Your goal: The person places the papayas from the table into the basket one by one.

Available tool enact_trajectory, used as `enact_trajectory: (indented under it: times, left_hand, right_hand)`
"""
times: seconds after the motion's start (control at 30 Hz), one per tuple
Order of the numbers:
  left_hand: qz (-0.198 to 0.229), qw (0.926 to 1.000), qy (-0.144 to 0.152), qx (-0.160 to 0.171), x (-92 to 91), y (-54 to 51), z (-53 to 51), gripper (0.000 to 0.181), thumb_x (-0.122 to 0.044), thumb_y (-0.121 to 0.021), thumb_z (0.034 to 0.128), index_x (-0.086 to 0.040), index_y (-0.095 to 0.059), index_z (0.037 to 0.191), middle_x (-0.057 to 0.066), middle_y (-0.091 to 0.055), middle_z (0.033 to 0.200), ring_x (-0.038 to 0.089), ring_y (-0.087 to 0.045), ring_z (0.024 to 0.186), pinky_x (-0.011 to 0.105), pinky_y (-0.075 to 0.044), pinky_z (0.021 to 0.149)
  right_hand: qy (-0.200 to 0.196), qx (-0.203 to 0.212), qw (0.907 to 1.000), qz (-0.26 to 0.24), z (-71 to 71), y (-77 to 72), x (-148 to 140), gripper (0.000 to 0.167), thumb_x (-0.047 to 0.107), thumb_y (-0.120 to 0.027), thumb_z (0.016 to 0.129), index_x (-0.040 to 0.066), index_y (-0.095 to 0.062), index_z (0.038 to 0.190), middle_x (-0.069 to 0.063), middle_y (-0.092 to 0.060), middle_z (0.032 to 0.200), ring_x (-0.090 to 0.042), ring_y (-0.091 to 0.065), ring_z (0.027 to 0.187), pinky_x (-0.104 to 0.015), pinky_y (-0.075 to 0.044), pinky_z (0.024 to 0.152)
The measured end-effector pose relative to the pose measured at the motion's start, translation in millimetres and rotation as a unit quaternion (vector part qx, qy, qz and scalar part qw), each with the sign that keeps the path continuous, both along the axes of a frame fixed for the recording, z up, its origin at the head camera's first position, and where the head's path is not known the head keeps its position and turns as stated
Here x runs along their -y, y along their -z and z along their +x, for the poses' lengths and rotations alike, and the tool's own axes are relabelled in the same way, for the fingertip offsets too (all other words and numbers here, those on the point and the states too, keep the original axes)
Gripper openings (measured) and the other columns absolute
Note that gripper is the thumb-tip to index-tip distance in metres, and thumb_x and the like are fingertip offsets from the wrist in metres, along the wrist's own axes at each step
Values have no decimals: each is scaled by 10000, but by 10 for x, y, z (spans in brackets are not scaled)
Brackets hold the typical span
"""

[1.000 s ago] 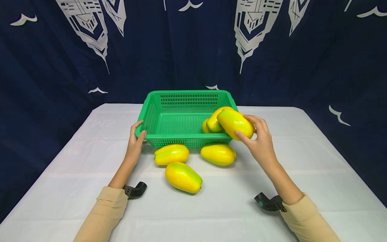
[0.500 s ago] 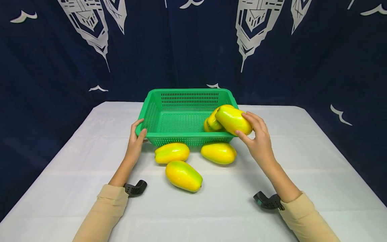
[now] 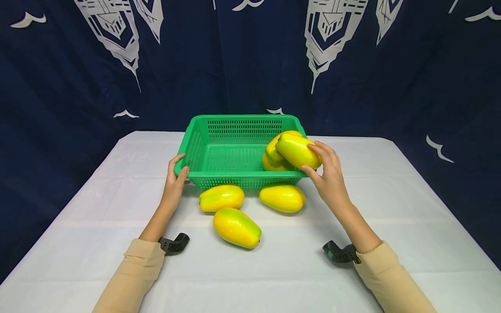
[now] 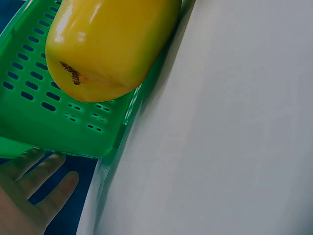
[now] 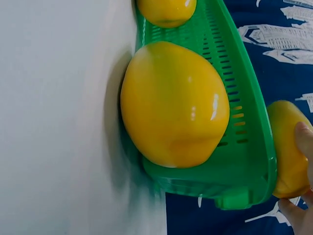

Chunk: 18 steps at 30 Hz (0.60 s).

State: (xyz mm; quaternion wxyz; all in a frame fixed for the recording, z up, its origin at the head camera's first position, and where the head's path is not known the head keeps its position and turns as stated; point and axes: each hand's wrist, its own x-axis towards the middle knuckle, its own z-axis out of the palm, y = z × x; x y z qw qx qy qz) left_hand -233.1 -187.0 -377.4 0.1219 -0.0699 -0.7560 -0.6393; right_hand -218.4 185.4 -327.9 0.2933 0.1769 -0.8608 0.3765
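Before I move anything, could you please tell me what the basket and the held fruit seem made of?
The green basket looks like satin molded plastic, given its even color and slotted walls. The yellow fruit in the right hand is smooth, its bright highlights showing gloss: perhaps coated foam or plastic, possibly real.

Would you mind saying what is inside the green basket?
Inside the green basket, yellow fruit lies at right; the held fruit partly hides it, so the count, or anything beneath, is unclear.

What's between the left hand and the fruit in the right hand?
In the head view, the green basket: first its left rim, then bare mesh floor, then other fruit, partly hidden by the held fruit.
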Motion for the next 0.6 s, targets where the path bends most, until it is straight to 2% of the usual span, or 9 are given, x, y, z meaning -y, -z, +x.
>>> enact_trajectory:
  times: [0.23,0.37,0.5,0.6]
  left_hand:
    - [-97,9999,-13,32,-2,7,-7,487,-290,-377,960,-200,-220,1412,75,-211,1450,141,-405,988,363,-385,839]
    - [-97,9999,-41,31,-7,12,-14,485,-291,-383,959,-188,-230,1407,109,-257,1403,119,-412,963,359,-389,831]
    - [-85,9999,-57,23,-9,6,-11,485,-293,-385,960,-180,-233,1407,149,-310,1322,128,-413,940,358,-395,828]
    - [-85,9999,-79,24,-2,1,-7,482,-301,-388,959,-191,-237,1404,131,-303,1339,146,-413,956,387,-392,839]
  right_hand:
    - [-324,119,9983,460,-89,21,10,555,101,-637,805,119,-442,1324,-161,-327,1395,-377,-267,1286,-549,-281,1023]
    - [-468,373,9959,678,-126,21,17,539,117,-627,823,142,-444,1329,-138,-320,1414,-386,-262,1291,-565,-281,1016]
    - [-585,497,9946,701,-154,33,13,478,123,-604,851,103,-467,1308,-123,-372,1388,-352,-303,1280,-527,-288,1031]
    - [-583,501,9950,638,-172,42,4,430,129,-606,855,68,-501,1267,-117,-430,1339,-321,-350,1258,-487,-291,1042]
